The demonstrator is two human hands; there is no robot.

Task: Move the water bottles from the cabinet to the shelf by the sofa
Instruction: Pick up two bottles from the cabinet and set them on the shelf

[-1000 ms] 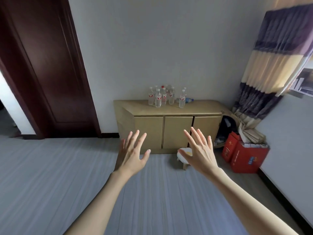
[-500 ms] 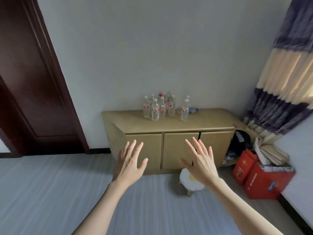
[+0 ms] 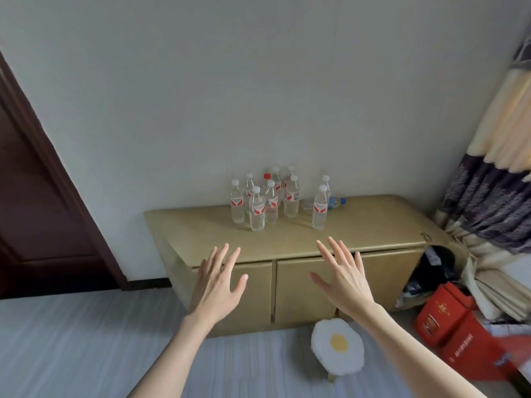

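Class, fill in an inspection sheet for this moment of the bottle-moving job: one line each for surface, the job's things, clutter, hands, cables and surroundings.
Surface: tan cabinet, top mostly bare apart from the bottles; three front doors shut.
Job's things: cluster of upright water bottles near the wall, all on the cabinet; one bottle stands apart to the right; a blue-capped bottle lies on its side behind it. Shelf and sofa not in view.
Clutter: egg-shaped stool on the floor; red boxes at the right.
Hands: left hand and right hand raised before the cabinet, fingers straight, holding nothing.
Cables: nothing seen.
Surroundings: dark door at left, striped curtain at right.
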